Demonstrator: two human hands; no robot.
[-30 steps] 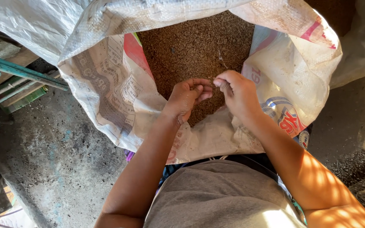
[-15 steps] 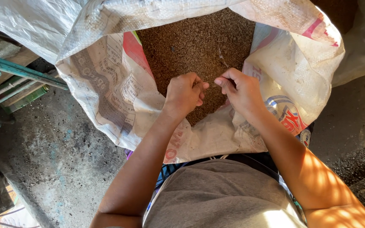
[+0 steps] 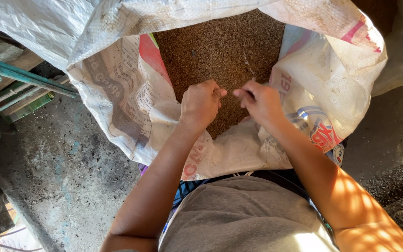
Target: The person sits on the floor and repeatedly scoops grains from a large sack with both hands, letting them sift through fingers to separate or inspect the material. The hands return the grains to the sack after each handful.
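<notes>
Over the open mouth of the woven plastic sack (image 3: 117, 107), the left hand (image 3: 200, 103) is now curled into a loose fist, where a second ago its fingers were more spread. The right hand (image 3: 260, 100) pinches something thin between thumb and fingertips, too small to tell. Just beneath both hands lies the brown granular feed (image 3: 220, 46), so the picking goes on.

The person wears a grey shirt (image 3: 243, 214); both forearms are bare.
</notes>
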